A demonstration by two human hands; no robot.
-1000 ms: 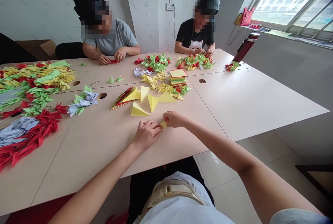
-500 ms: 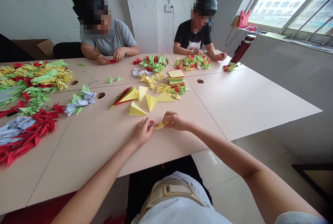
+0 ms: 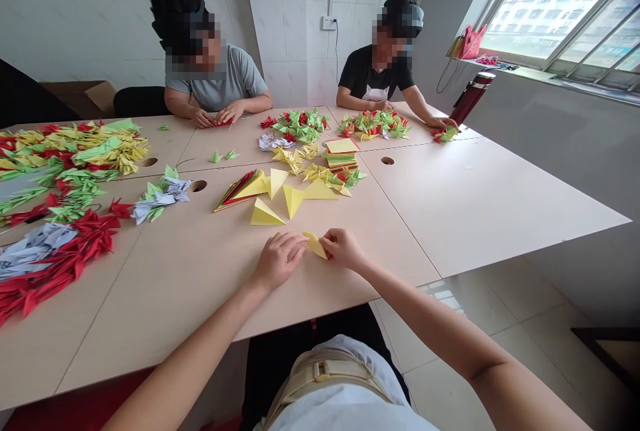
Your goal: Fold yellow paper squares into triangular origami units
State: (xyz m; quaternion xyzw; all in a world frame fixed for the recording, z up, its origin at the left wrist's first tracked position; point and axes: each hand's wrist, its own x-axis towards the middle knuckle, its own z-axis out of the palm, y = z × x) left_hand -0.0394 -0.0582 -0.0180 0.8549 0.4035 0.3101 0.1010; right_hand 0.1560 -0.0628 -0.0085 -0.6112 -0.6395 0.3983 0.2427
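Note:
A small piece of folded yellow paper (image 3: 315, 245) is held just above or on the near part of the table, between my two hands. My right hand (image 3: 344, 249) pinches its right end between thumb and fingers. On the other side, my left hand (image 3: 281, 259) has its fingers stretched out, their tips at the paper's left edge. Just beyond lie several yellow folded paper triangles (image 3: 267, 213). Beside them is a fanned bundle of red, green and yellow folded papers (image 3: 239, 191).
A stack of square paper (image 3: 342, 155) stands behind the triangles. Folded paper cranes (image 3: 300, 125) lie in piles, with larger heaps (image 3: 65, 264) at left. Two people sit across the table (image 3: 475, 197). A dark red flask (image 3: 471, 99) stands at the far right. Round holes (image 3: 387, 161) pierce the tabletop.
The yellow paper has turned and shows a broader face. My left fingers have straightened from their pinch. Across the table, the right-hand person's hand has reached to the small cranes by the flask.

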